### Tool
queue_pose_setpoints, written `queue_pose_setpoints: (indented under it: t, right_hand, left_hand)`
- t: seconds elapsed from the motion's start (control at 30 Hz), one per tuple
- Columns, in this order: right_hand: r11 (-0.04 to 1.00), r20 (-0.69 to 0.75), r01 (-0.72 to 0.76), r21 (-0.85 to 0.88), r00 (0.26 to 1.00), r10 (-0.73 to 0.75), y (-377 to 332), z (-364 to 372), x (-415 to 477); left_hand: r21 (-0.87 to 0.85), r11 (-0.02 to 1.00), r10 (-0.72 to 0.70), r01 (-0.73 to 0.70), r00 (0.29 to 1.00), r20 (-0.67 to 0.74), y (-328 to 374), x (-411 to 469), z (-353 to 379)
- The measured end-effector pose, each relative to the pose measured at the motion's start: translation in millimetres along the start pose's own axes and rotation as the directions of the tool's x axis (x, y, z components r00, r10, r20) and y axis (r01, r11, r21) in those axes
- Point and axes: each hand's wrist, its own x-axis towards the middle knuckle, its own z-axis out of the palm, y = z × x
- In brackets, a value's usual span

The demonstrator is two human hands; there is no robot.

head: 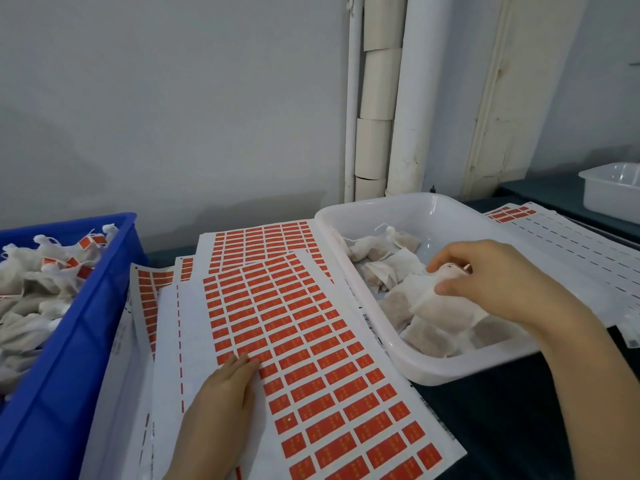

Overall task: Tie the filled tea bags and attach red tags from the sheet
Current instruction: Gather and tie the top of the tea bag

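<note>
Head view: a person sits at a table with two bare hands out, a sticker sheet in the middle and a tub on each side.
Blue bin (79,327): far off past the left hand, full of bags that are tied and have red tags on them.
White tray (408,367): it sits under and around the right hand, and holds soft filled bags with no tags.
Tag sheet (304,344): it lies flat under the left hand, with rows and rows of small red tags; more sheets poke out from under it.
Step now: I think this is the start of one more bag, picking it up out of the tray.
Right hand (498,282): fingers and thumb are curled and pinch the top of a tea bag (446,303).
Left hand (228,389): fingers are straight and rest flat on the sheet, holding nothing.
Tea bag look: white, thin and crinkly, with brown tea showing through; the top is bunched up at the fingertips.
Next move: probably lift the bag, pull its string tight, then peel a red tag from near the left fingertips.
</note>
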Motion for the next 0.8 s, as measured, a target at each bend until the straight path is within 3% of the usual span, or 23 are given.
queue_pose_setpoints:
  t: [0.17,0.23,0.33,0.4,0.47,0.5,0.57,0.7,0.8]
  right_hand:
    - [0.979,-0.002,0.145,0.146,0.989,-0.147,-49.7,15.2,1.5]
    - [0.964,-0.006,0.193,0.182,0.981,-0.195,-71.5,24.3,3.0]
    - [0.931,0.007,0.269,0.248,0.96,-0.28,-103.8,42.4,6.5]
    - [0.905,0.045,0.325,0.277,0.936,-0.35,-125.0,58.6,7.4]
    - [0.886,0.105,0.366,0.285,0.907,-0.408,-142.9,79.1,8.6]
    - [0.882,0.136,0.369,0.293,0.897,-0.421,-149.3,90.7,9.3]
    - [0.881,0.185,0.353,0.314,0.888,-0.422,-155.8,115.1,11.6]
    - [0.907,0.217,0.303,0.291,0.903,-0.371,-152.1,151.7,16.7]
    - [0.904,0.205,0.238,0.355,0.924,-0.324,-140.1,167.6,17.2]
  left_hand:
    - [-0.001,0.998,0.064,-0.064,0.997,0.048,0.2,-5.5,-5.1]
    - [-0.11,0.992,0.073,-0.06,0.991,0.112,0.9,-2.3,-13.9]
    - [-0.287,0.955,-0.013,0.081,0.973,0.23,5.3,2.1,-37.2]
    - [-0.4,0.912,-0.027,0.09,0.987,0.16,11.5,8.0,-50.2]
    - [-0.637,0.77,0.021,-0.026,1.0,-0.015,20.1,16.1,-66.8]
    - [-0.761,0.645,0.035,-0.075,0.997,-0.068,20.6,19.9,-73.6]
    - [-0.899,0.43,0.016,-0.083,0.996,-0.085,13.1,28.8,-77.1]
    - [-0.818,0.562,0.107,-0.124,0.991,-0.077,-0.3,23.3,-64.7]
    - [-0.74,0.669,0.06,-0.07,0.997,-0.041,-2.9,21.5,-51.4]
